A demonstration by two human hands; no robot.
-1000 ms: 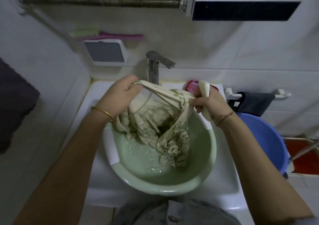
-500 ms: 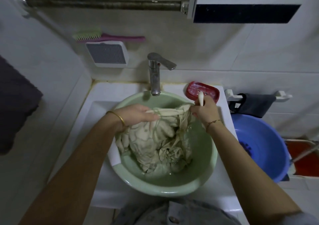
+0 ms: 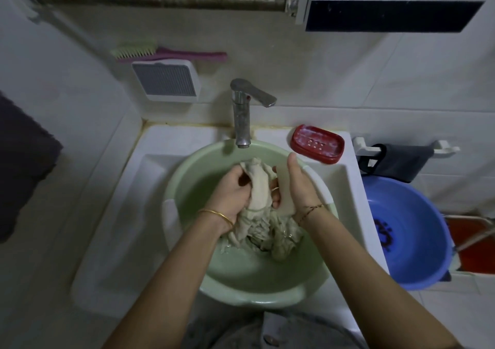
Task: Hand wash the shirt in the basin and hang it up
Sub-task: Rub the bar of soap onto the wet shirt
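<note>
the left hand (image 3: 232,191), with a thin gold bangle (image 3: 217,214) at its wrist, came in from the lower left. its fingers were curled round a twisted fold of the shirt (image 3: 257,188), the grip clenched on the cloth and holding that part above the water (image 3: 201,196). the right hand (image 3: 297,185) stood edge-on with the thumb pointing up. its grip was closed round a pale rectangular soap bar (image 3: 285,197) laid against the raised fold; whether its fingertips also pinched the cloth was hard to tell. the shirt was beige, wet and heavily wrinkled, its lower part bunched in the shallow water of the green basin (image 3: 241,299). the basin was smooth round plastic, seated in a white sink (image 3: 126,214) under a steel tap (image 3: 242,118). a glossy red soap dish (image 3: 317,143) sat on the sink's back right corner.
</note>
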